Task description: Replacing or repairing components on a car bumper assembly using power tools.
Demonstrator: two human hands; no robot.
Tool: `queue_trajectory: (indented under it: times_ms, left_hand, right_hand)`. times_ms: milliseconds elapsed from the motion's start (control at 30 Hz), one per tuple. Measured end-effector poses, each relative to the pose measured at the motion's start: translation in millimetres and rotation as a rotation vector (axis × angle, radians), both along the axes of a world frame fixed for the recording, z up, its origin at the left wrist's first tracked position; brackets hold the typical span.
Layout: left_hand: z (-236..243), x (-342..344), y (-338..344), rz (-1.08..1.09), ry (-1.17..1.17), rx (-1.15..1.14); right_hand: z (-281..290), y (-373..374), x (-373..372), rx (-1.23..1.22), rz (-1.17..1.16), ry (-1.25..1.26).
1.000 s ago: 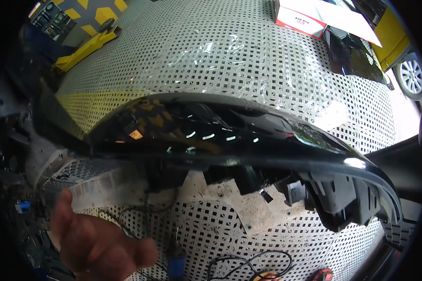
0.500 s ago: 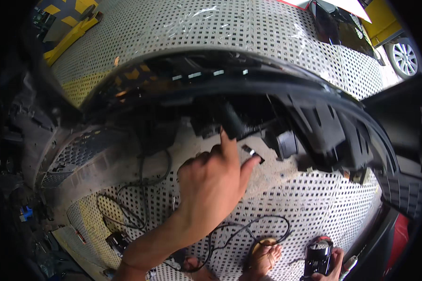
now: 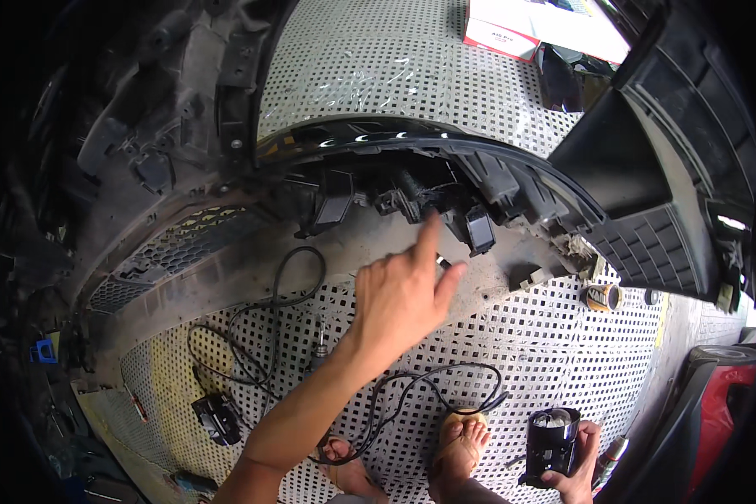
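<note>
My left hand reaches up to the middle, index finger stretched toward the black plastic brackets inside a car bumper. Its thumb stands apart and the other fingers curl; nothing shows in its grip. Whether the fingertip touches the brackets, I cannot tell. A small shiny piece shows on the bumper beside the thumb. Low at the right, my right hand holds a black lamp unit with a clear round top, thumb on its front and fingers round its right side.
A black cable loops over the perforated mat. On it lie a black boxy part, a metal-tipped tool and a tape roll. A spray can is near my right hand. A white-and-red box lies beyond the bumper.
The view has shifted, showing more of the bumper's inside and the box beyond. My left hand still points at the brackets; the lamp unit remains in my right hand.
</note>
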State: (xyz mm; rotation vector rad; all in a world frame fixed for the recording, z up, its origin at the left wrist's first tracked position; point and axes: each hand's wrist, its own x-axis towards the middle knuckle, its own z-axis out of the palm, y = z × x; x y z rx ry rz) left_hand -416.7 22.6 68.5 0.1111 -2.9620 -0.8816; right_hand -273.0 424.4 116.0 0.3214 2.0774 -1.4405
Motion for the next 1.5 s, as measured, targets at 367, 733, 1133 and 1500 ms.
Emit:
queue_trajectory:
  times_ms: [367,733,1133,1500]
  left_hand:
    - [-25,-19,7,-0.261,-0.13,0.621]
    - [-52,-19,50,0.172,0.351,-0.063]
    - [-45,-29,55,0.177,0.478,0.156]
    - [-24,-11,7,0.032,0.201,-0.872]
  right_hand:
    - [21,-23,6,-0.178,-0.158,0.086]
    - [16,-23,24,-0.263,-0.215,0.122]
    - [16,-22,29,-0.291,-0.254,0.138]
    - [11,-12,37,-0.308,-0.254,0.128]
